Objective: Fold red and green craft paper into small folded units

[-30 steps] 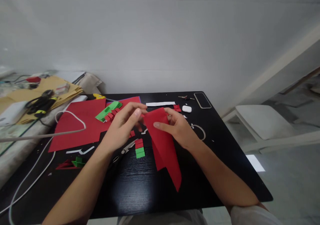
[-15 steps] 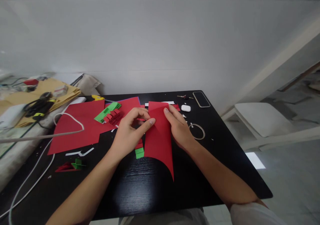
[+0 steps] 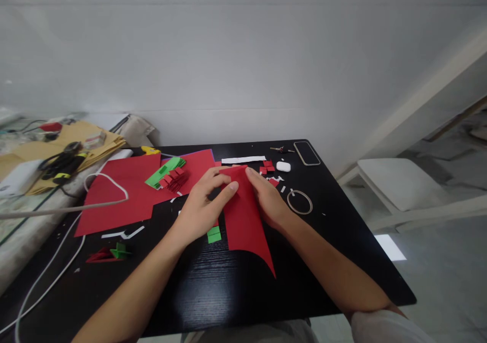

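Observation:
A curved sheet of red paper (image 3: pixel 245 221) is held up between my two hands over the black table. My left hand (image 3: pixel 207 201) grips its left side near the top, thumb in front and fingers behind. At the upper right edge my right hand (image 3: pixel 265 193) pinches the sheet, with its thumb at the top corner. The top of the paper is bent over, and its lower right corner curls to a point. Beside the left hand lies a green folded paper piece (image 3: pixel 214 234), partly covered. Small red folded pieces (image 3: pixel 267 166) rest beyond the right hand.
Red sheets (image 3: pixel 122 191) and green strips (image 3: pixel 165 172) lie at the left, with a yellow-handled tool (image 3: pixel 150 150) behind. A white cable (image 3: pixel 49 269) crosses the left side. At the right are a tape ring (image 3: pixel 300 202), white case (image 3: pixel 283 167), keys (image 3: pixel 282 149) and phone (image 3: pixel 306 153).
The red sheet's top edge has come down and tilted, and its lower end has shifted right. Both hands stay on it; the right hand has moved slightly left. More small red pieces show behind.

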### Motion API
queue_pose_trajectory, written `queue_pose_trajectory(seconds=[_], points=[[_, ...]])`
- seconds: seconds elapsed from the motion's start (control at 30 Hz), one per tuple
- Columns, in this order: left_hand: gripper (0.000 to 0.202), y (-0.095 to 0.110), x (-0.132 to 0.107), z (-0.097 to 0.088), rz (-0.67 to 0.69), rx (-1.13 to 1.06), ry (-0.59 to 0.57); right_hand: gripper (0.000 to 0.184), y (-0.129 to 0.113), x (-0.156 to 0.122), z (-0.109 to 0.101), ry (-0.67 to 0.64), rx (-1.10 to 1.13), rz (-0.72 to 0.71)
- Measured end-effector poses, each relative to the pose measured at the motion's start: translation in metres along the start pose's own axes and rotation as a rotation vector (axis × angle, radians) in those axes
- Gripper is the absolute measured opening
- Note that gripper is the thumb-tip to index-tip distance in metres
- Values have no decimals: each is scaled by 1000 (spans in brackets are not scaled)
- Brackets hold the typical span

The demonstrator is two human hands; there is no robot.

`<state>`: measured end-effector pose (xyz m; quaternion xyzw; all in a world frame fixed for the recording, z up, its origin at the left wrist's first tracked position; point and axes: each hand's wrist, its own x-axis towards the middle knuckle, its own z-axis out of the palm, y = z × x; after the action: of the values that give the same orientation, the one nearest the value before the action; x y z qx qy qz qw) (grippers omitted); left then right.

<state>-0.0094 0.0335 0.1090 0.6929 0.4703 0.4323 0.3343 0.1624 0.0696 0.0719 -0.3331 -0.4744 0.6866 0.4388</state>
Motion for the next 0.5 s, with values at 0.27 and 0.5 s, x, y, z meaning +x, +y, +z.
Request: queue_pose_trajectory(seconds=[0.27,0.5], points=[[30,-14,5,3,7,241,183,46,7,8,1,62,105,42],[13,-15,4,8,66,288,263,33,1,5,9,-9,286,34]])
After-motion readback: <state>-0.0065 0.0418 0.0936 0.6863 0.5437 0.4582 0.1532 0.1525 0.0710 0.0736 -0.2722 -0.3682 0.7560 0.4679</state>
